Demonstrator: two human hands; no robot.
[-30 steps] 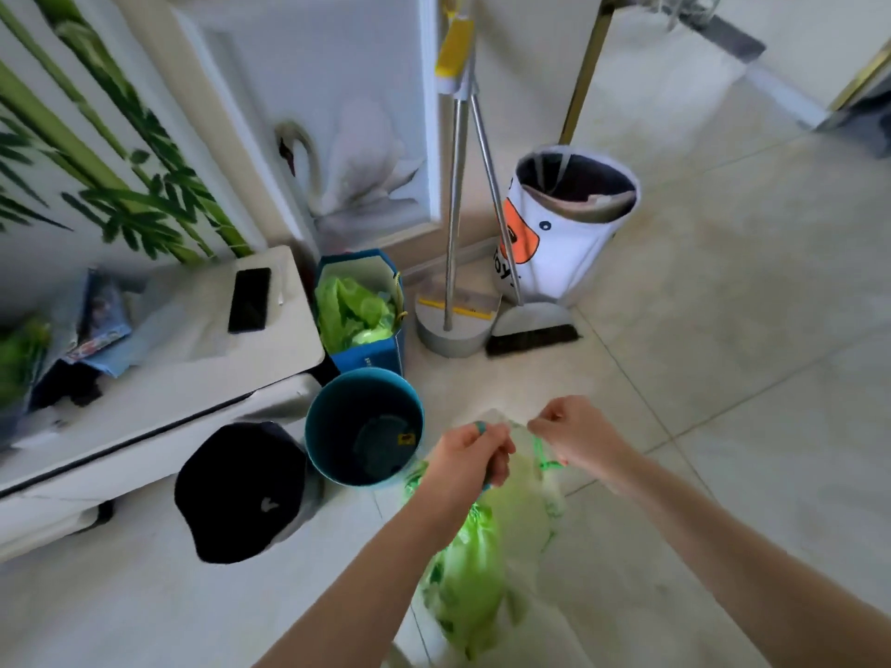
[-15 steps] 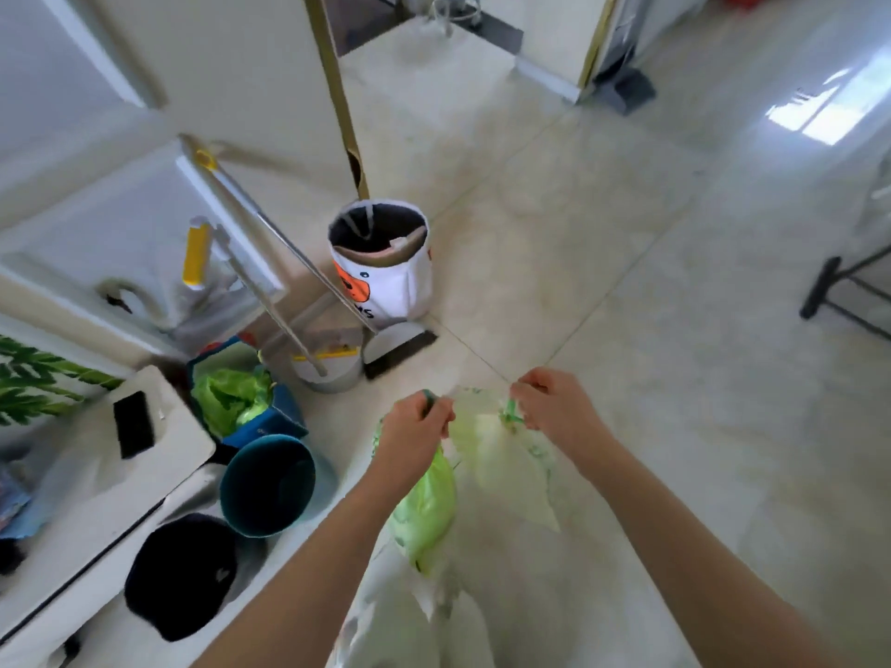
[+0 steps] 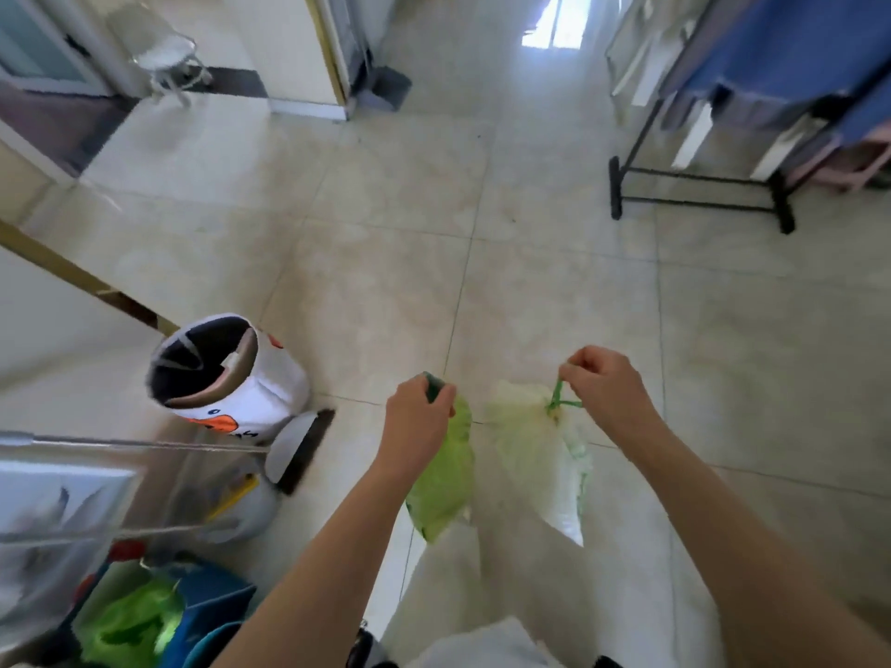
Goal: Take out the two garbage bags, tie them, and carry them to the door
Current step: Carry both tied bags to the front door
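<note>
We are holding one bag in each hand. Our left hand [image 3: 418, 413] is squeezing the green bag [image 3: 443, 479] top, fingers curled tight. Our right hand [image 3: 602, 385] is pinching the pale bag [image 3: 535, 445] by its green string [image 3: 558, 396].

We see two bare forearms with no sleeves, watch or rings, ending in the left hand [image 3: 418, 417] and right hand [image 3: 605, 385]. Below them, near us, pale whitish trousers [image 3: 487, 590] cover the legs.

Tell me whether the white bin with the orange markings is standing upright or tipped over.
Upright. The white bin stands on the floor tiles with its open mouth facing up; its dark interior shows from above.
</note>
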